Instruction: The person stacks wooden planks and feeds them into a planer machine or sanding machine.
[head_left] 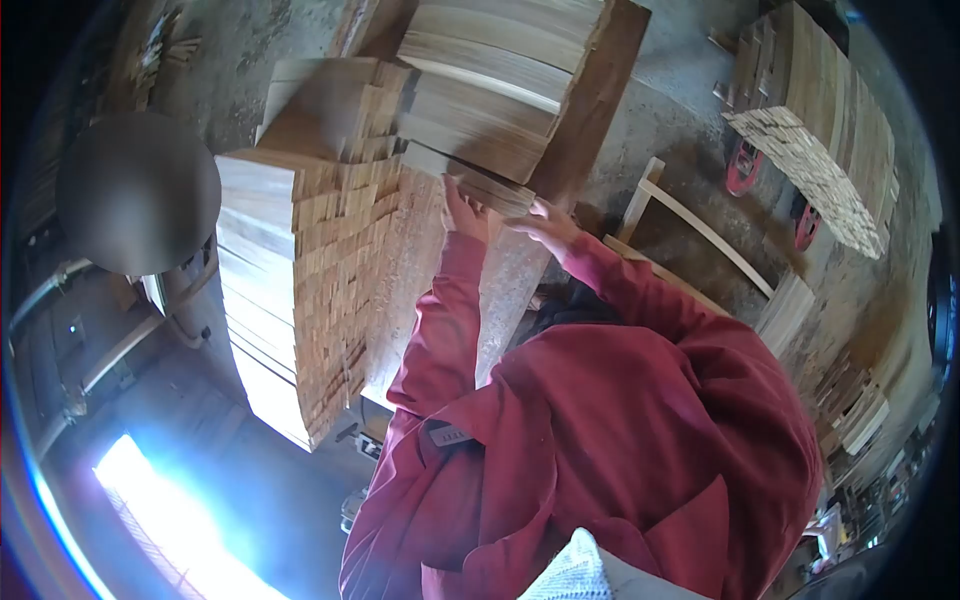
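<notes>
A short wooden board (472, 180) lies across the front of a stack of planks (490, 75) at the upper middle. My left hand (464, 212) grips the near side of this board, its fingers pointing up against the wood. At the board's right end, my right hand (545, 228) has its thumb and fingers closed on the corner. Whether one board or a few thin ones lie between my hands is hard to tell. Both forearms are stretched forward in red sleeves.
A tall stack of boards (335, 290) with uneven ends stands to the left. At the upper right, another stack (835, 115) sits on red forks (742, 168). A wooden frame (708, 238) is right of my arm. Bright light (170, 520) enters at lower left; a grey blur covers the left.
</notes>
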